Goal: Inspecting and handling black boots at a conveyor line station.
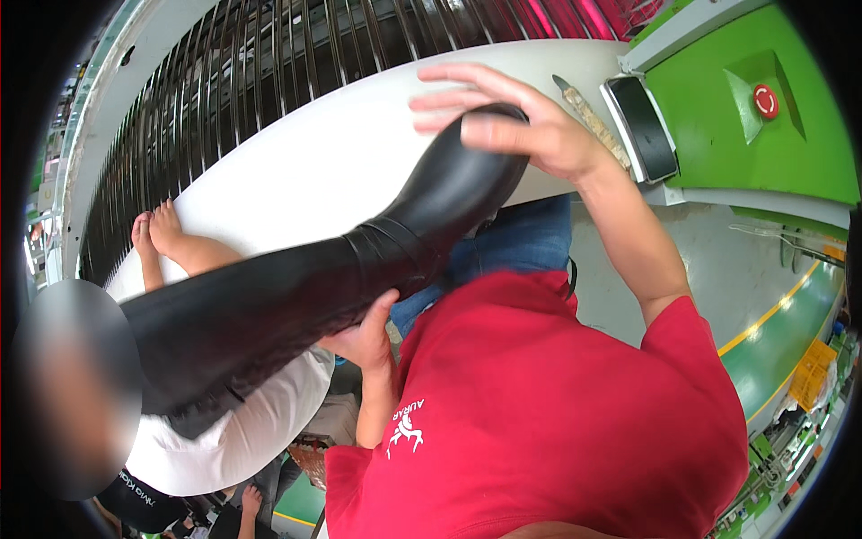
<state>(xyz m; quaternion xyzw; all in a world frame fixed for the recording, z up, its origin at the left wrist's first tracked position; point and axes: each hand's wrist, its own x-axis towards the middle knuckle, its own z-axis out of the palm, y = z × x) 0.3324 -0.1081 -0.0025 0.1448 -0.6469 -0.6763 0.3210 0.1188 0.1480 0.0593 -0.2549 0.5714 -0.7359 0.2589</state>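
A tall black boot (278,301) stretches sideways in front of me, its toe up to the right and its shaft running to the left. Below the ankle strap, my left hand (366,336) grips the boot from underneath, thumb up along its side; the other fingers are hidden behind it. At the toe, my right hand (530,126) is slightly blurred, with its fingers spread out past the tip. Its thumb lies across the toe's near side.
Beyond the boot lies a white work surface (332,166) edged by metal rollers (269,67). A knife with a wrapped handle (588,117) and a phone (642,126) lie near the green machine housing (718,99), which has a red button (765,101). A co-worker in white (260,418) is close on the left.
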